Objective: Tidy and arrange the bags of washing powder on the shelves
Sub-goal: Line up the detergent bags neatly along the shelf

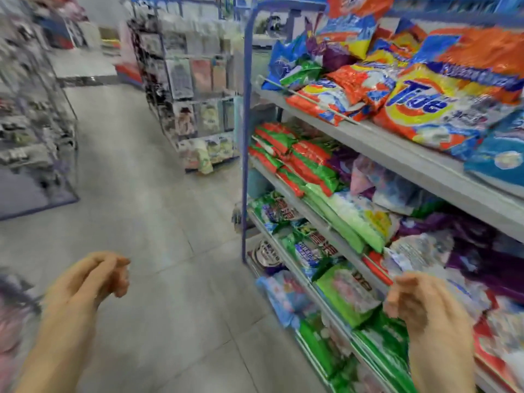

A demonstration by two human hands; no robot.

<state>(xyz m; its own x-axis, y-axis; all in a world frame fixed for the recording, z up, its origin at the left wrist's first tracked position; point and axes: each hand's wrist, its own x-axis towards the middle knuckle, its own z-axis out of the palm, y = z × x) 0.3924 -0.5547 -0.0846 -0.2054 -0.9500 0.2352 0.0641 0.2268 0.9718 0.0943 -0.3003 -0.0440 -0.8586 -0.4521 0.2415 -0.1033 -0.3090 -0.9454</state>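
1. The bags of washing powder fill a rack of shelves on the person's right. The rack runs away from the camera along the floor.
2. On the top shelf the bags lie in a loose heap. A big orange and yellow bag hangs over the front edge.
3. On the shelf below, red and green bags are stacked fairly neatly at the far end. At the near end, pale and purple bags lie crumpled across each other.
4. The right hand hovers just in front of the front edge of the lower shelves. Its fingers are loosely curled and hold nothing.
5. Just beyond those fingers lies a crumpled pale bag. A green bag sits just to its left. The blur hides whether the hand touches either one.
6. The left hand is over the floor, well apart from the rack. Its fingers are also loosely curled and hold nothing.
7. The right hand is much nearer, so the first reach likely falls to it, forward and to the right. The pale bag's long axis cannot be made out.
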